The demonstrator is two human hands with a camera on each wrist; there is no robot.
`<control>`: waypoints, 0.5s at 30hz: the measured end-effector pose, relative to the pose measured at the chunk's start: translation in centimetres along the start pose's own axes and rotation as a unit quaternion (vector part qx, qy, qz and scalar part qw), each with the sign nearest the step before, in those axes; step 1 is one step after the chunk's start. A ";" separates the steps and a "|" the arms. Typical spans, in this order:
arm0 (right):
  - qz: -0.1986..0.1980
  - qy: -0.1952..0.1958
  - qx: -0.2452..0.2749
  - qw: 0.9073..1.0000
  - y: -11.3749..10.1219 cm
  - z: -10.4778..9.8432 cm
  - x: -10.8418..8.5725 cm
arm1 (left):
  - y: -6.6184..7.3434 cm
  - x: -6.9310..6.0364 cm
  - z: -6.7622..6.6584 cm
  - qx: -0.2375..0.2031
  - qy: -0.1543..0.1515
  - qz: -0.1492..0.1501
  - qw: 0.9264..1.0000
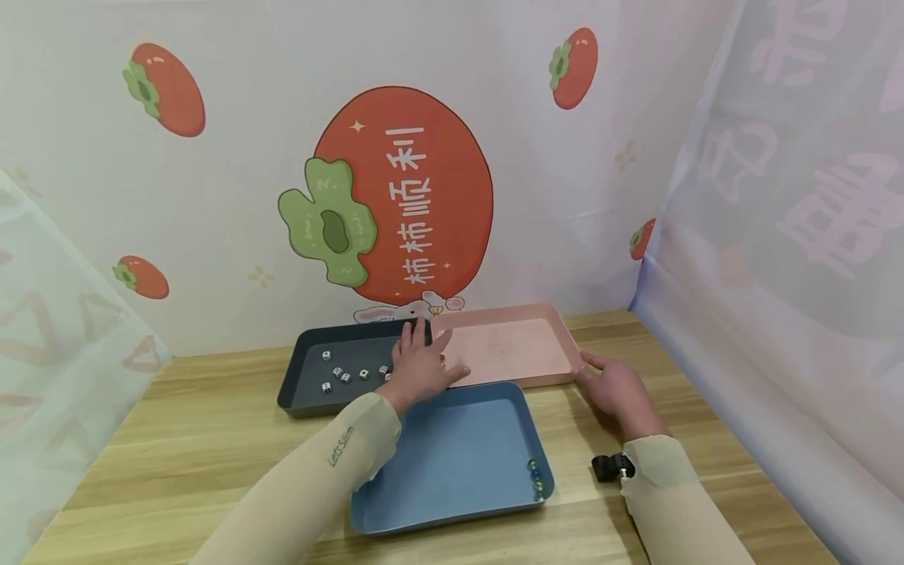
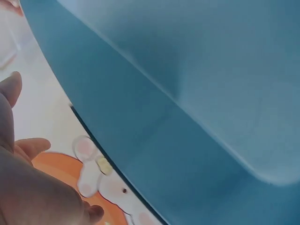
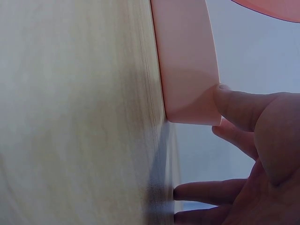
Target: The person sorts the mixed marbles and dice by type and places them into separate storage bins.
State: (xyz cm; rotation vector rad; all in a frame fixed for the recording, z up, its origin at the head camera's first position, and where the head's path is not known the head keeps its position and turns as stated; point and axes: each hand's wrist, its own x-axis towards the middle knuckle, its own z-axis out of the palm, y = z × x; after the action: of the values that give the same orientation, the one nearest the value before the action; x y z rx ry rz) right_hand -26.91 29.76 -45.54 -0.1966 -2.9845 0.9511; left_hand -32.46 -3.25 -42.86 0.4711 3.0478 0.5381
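My left hand (image 1: 421,367), fingers spread, reaches over where the dark grey tray (image 1: 300,377) meets the pink tray (image 1: 504,345). In the left wrist view its fingers (image 2: 33,146) are apart, with nothing visible between them. A tiny object beside this hand in the head view is too small to identify. At the pink tray's front right corner is my right hand (image 1: 617,388); its thumb (image 3: 232,101) touches the rim in the right wrist view, and the other fingers extend. Several white dice (image 1: 345,377) lie in the dark tray.
A blue tray (image 1: 459,463) stands in front of the other two, with several glass marbles (image 1: 537,480) along its right side. A black strap (image 1: 607,468) is at the right wrist. Behind the wooden table (image 1: 212,455) hangs a printed cloth (image 1: 233,196).
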 end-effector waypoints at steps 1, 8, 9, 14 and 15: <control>0.000 -0.001 0.000 1.000 0.0 0.0 0.0 | 0.2 -0.2 0.1 0.005 0.000 0.009 1.000; 0.004 -0.006 0.002 1.000 -0.1 -0.1 -0.2 | 2.7 -2.2 0.6 0.088 0.015 0.099 0.991; 0.006 -0.007 0.005 1.000 -0.1 -0.1 -0.2 | 3.1 -2.6 0.7 0.103 0.016 0.116 0.988; 0.008 -0.011 0.007 1.000 0.0 -0.1 0.0 | 5.5 -5.0 0.7 0.125 -0.014 0.211 0.969; 0.006 -0.008 0.006 1.000 0.0 -0.1 0.0 | 5.9 -5.4 0.6 0.120 -0.028 0.233 0.965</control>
State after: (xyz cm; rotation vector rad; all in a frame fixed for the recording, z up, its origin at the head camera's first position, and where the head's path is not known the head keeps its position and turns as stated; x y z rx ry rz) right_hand -26.93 29.85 -45.50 -0.2092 -2.9951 0.9771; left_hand -25.53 0.68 -41.69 1.2043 2.9523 0.1467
